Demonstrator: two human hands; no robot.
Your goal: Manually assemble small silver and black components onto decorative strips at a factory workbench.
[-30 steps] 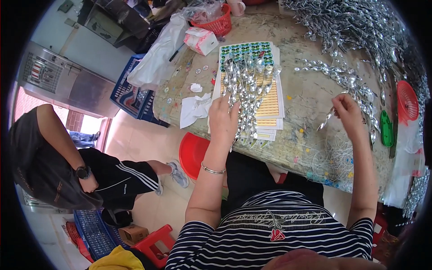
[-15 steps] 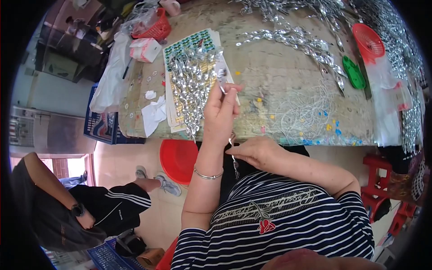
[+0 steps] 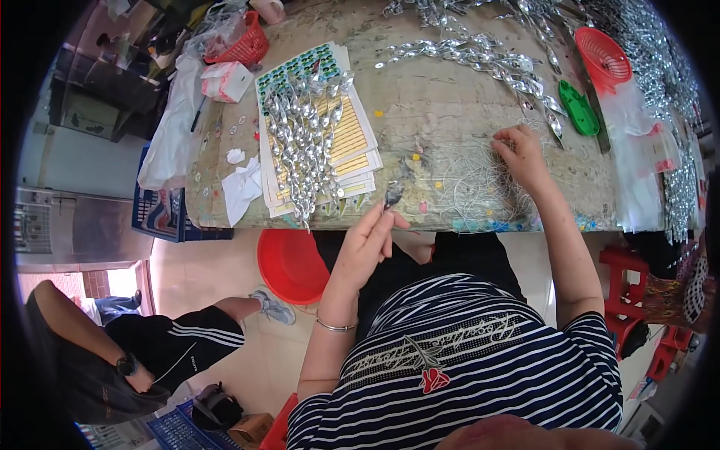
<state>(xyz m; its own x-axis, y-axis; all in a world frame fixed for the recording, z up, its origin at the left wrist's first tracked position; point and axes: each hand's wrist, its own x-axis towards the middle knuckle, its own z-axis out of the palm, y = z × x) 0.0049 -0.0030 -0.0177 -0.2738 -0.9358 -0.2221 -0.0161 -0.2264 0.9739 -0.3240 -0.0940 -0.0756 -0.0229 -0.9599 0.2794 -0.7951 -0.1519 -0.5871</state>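
Note:
My left hand [image 3: 365,246], with a bracelet on its wrist, is at the table's front edge. Its thumb and fingers pinch a shiny silver twisted strip [image 3: 394,193], whose leaf-shaped end points up. Over the right part of the table, my right hand [image 3: 525,156] has curled fingers above a tangle of pale thread [image 3: 480,184]. Whatever lies between those fingertips is too small to make out. To the left, a bunch of silver twisted strips [image 3: 304,142] lies on stacked sticker sheets [image 3: 358,137]. More silver strips [image 3: 465,56] lie beyond my right hand.
A green boat-shaped tray [image 3: 580,109] and a red basket [image 3: 602,56] stand at the right, beside a heap of silver strands [image 3: 660,82]. A tissue pack [image 3: 226,81] and crumpled paper [image 3: 241,191] lie left. A red basin [image 3: 289,266] is below; another person [image 3: 142,337] is at left.
My right hand has moved from beside my left wrist up and right over the thread. My left hand has come down toward me with the strip, away from the bunch.

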